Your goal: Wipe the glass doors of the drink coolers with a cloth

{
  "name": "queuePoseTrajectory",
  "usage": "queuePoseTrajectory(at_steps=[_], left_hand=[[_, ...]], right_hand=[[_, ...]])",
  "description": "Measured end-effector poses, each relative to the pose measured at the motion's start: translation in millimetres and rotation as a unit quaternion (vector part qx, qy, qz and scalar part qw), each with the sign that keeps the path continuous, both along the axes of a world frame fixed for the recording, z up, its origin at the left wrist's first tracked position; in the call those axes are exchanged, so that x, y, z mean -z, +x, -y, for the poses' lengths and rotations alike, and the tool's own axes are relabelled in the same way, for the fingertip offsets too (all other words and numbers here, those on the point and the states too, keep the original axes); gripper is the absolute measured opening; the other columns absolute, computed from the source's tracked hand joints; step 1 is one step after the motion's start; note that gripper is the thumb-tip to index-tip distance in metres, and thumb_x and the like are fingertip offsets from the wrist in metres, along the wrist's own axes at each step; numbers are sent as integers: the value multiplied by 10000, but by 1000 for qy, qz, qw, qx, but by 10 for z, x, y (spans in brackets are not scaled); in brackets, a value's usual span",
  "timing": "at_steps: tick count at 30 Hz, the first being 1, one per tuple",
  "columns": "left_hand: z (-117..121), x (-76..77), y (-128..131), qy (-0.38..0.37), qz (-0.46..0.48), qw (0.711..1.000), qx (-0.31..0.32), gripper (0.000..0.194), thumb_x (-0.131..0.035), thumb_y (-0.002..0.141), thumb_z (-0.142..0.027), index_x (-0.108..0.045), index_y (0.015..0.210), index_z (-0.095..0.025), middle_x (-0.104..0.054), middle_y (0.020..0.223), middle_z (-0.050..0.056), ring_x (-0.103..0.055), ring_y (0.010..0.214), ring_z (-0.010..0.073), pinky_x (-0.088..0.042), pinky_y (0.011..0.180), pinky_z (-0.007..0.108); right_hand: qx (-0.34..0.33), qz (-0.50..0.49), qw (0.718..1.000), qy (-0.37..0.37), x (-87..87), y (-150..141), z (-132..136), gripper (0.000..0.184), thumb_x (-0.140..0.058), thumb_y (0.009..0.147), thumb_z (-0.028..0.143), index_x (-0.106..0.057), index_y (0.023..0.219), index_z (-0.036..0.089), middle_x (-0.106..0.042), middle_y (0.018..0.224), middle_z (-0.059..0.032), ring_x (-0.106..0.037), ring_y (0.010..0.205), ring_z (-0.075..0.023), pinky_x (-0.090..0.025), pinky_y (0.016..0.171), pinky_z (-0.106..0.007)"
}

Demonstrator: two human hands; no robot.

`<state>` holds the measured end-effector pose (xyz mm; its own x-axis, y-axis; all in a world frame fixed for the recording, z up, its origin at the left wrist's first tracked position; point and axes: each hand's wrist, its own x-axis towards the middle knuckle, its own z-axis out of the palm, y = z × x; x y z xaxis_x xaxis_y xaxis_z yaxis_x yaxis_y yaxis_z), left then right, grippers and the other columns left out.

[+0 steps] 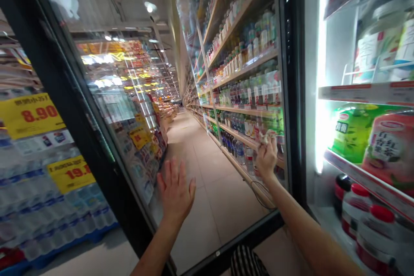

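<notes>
A glass cooler door (207, 233) with a dark frame stands swung open in front of me. Fingers spread, my left hand (176, 189) is held up flat at the lower left of the pane; whether it presses on the glass is hard to tell. Over at the right side of the pane, my right hand (268, 161) is closed around a crumpled, light-coloured cloth (268, 137). The cloth appears to be against the glass near the door's right frame bar. Most of what shows in the pane is an aisle lined with bottle shelves.
To the right are lit cooler shelves (362, 94) with a green bottle (351, 131), a pink bottle (391, 151) and red-capped jars (375, 237). On the left, stacked water bottles (29, 207) stand under yellow price signs (32, 114). A black-and-white striped item (247, 261) shows below.
</notes>
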<state>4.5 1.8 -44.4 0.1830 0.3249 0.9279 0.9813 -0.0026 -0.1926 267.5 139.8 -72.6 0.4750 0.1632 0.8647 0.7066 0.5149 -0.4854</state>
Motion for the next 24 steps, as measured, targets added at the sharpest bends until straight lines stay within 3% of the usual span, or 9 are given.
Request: queuePoseTrajectory(at_steps=[3, 7, 10, 12, 14, 17, 20, 22, 24], left_hand=[[-9, 6, 9, -1, 7, 1000, 0, 722, -503, 824, -277, -98, 1413, -175, -214, 1452, 158, -150, 1356, 291, -153, 1069, 549], [-12, 4, -13, -4, 4, 1000, 2, 726, -512, 821, -277, -104, 1412, -175, -230, 1447, 161, -147, 1358, 287, -158, 1071, 544], [10, -4, -26, -7, -1, 1000, 2, 717, -510, 821, -269, -112, 1412, -183, -239, 1445, 155, -157, 1355, 285, -168, 1072, 539], [27, -10, -23, -10, -5, 1000, 0, 718, -507, 821, -263, -107, 1412, -184, -238, 1445, 155, -159, 1355, 285, -172, 1071, 538], [37, -17, -13, -9, -8, 1000, -4, 725, -504, 821, -256, -93, 1413, -179, -236, 1445, 158, -155, 1356, 283, -176, 1071, 536], [41, -30, 11, -1, -11, 1000, -8, 734, -503, 822, -250, -76, 1414, -170, -240, 1442, 167, -150, 1357, 281, -184, 1067, 537], [52, -40, 30, 2, -7, 1000, -1, 722, -503, 822, -250, -96, 1414, -177, -226, 1448, 166, -142, 1359, 285, -186, 1062, 544], [70, -52, 27, -4, -6, 1000, 2, 692, -502, 821, -243, -142, 1410, -190, -210, 1454, 162, -144, 1358, 290, -189, 1058, 546], [90, -82, 4, -9, -15, 1000, 4, 665, -499, 819, -232, -182, 1403, -193, -237, 1447, 160, -165, 1355, 284, -183, 1061, 539]], right_hand=[[-15, -1, 1000, 8, -155, -200, 72, 436, -336, 865, 218, -457, 1271, 111, -412, 1358, -178, -317, 1306, -270, -317, 1024, -534], [-80, 245, 965, 56, -218, -721, 451, 420, -408, 846, 205, -475, 1257, 153, -443, 1348, -126, -241, 1343, -254, -286, 1062, -494], [-96, 331, 936, 69, -203, -646, 466, 411, -424, 834, 195, -493, 1239, 195, -468, 1335, -84, -262, 1338, -231, -270, 1078, -474], [-70, 257, 962, 56, -238, -365, 280, 414, -407, 839, 204, -486, 1246, 197, -453, 1346, -95, -290, 1325, -231, -277, 1068, -485], [-32, 98, 994, 29, -341, -83, 55, 425, -371, 853, 225, -473, 1259, 155, -433, 1352, -144, -323, 1307, -253, -306, 1039, -511], [-7, -44, 999, 19, -527, -2, -70, 448, -324, 867, 241, -448, 1278, 112, -417, 1353, -185, -344, 1292, -268, -336, 1012, -525], [-44, 129, 989, 62, -568, -354, 137, 446, -359, 859, 223, -434, 1295, 167, -415, 1370, -130, -278, 1330, -242, -300, 1053, -496], [-74, 290, 950, 90, -518, -586, 299, 431, -410, 842, 212, -466, 1269, 207, -448, 1354, -86, -246, 1344, -225, -274, 1078, -470], [-80, 359, 924, 100, -467, -616, 345, 403, -436, 832, 208, -507, 1228, 226, -479, 1329, -66, -251, 1343, -215, -263, 1086, -453]])
